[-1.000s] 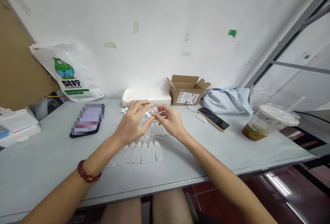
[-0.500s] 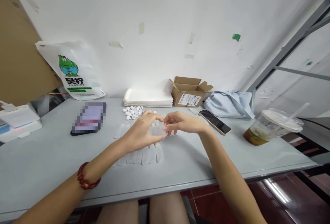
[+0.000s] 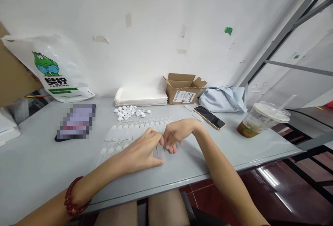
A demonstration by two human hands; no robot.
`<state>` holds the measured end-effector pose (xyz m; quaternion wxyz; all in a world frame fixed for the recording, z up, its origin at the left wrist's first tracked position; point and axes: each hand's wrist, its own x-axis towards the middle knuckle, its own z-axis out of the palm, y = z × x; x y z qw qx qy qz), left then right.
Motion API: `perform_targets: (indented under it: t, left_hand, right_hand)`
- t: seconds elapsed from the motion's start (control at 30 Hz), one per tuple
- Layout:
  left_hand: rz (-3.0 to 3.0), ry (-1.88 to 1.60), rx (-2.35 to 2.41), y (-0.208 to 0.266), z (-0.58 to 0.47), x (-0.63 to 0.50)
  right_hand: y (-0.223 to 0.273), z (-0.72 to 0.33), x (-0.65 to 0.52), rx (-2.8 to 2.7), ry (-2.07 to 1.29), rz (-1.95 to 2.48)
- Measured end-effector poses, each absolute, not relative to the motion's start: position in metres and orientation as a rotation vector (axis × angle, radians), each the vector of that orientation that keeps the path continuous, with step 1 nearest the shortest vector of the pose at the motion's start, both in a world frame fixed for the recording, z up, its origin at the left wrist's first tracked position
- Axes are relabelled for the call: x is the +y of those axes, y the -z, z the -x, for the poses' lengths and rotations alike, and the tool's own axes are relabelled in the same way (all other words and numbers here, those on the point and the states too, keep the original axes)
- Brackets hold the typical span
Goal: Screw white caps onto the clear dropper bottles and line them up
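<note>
My left hand [image 3: 144,149] is low over the front row of translucent plastic tubes [image 3: 104,152]. Its thumb points right, apart from the bent fingers, and clear pieces [image 3: 160,152] show in the gap. My right hand [image 3: 179,133] meets it at the row's right end with fingers curled down and inward; whatever lies in them is hidden. Behind both hands runs a second row of tubes [image 3: 130,131] with thin curved stems at their tops. Farther back lies a loose pile of small white caps [image 3: 130,111].
Along the wall stand a stack of white sheets [image 3: 140,96], an open cardboard box [image 3: 182,89] and a light blue cloth bag [image 3: 223,98]. A phone [image 3: 209,116] and a drink cup [image 3: 260,120] are at right. Another phone [image 3: 76,120] and a plastic bag [image 3: 57,70] lie left.
Both hands have come down and nearer the table edge, from holding a translucent piece between them to the front row's right end. The view has shifted, uncovering the back row.
</note>
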<state>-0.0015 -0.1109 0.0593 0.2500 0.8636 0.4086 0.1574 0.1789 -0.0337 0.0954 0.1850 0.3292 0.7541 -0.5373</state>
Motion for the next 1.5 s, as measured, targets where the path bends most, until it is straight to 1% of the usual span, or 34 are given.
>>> perform_targets:
  t: [0.2,0.3,0.37,0.43,0.5,0.6,0.67,0.73,0.87,1.2,1.33,1.5]
  left_hand:
    - [-2.380,-0.449,1.067,-0.061,0.008,-0.109]
    - [-2.363,-0.562,1.141,-0.062,0.013,-0.101]
    - [-2.350,-0.690,1.270,-0.061,0.017,-0.093]
    - [-2.318,-0.789,1.424,-0.061,0.023,-0.082]
    - [-2.287,-0.847,1.522,-0.059,0.030,-0.071]
    - [-2.272,-0.914,1.619,-0.057,0.044,-0.053]
    - [-2.276,-0.930,1.653,-0.055,0.053,-0.039]
    - [-2.334,-0.916,1.664,-0.054,0.059,-0.023]
    - [-2.456,-0.634,1.725,-0.057,0.058,0.007]
    - [-2.381,-0.289,1.838,-0.060,0.033,0.029]
    - [-2.364,-0.330,1.844,-0.055,0.035,0.033]
    - [-2.374,-0.523,1.814,-0.059,0.041,0.031]
  right_hand:
    - [-0.094,-0.179,-0.031,2.108,1.533,-0.934]
    - [-0.099,-0.188,-0.027,2.213,1.562,-0.974]
    - [-0.100,-0.197,-0.021,2.368,1.578,-1.076]
    - [-0.100,-0.207,-0.013,2.522,1.529,-1.295]
    - [-0.096,-0.216,-0.004,2.628,1.301,-1.625]
    - [-0.088,-0.228,0.009,2.570,0.590,-2.093]
    - [-0.082,-0.237,0.016,2.506,0.369,-2.216]
    - [-0.078,-0.245,0.021,2.454,0.284,-2.275]
    - [-0.073,-0.259,0.028,2.357,0.217,-2.322]
    - [-0.085,-0.282,0.021,2.167,0.341,-2.290]
    - [-0.090,-0.285,0.017,2.098,0.322,-2.308]
    - [-0.084,-0.278,0.020,2.026,0.297,-2.312]
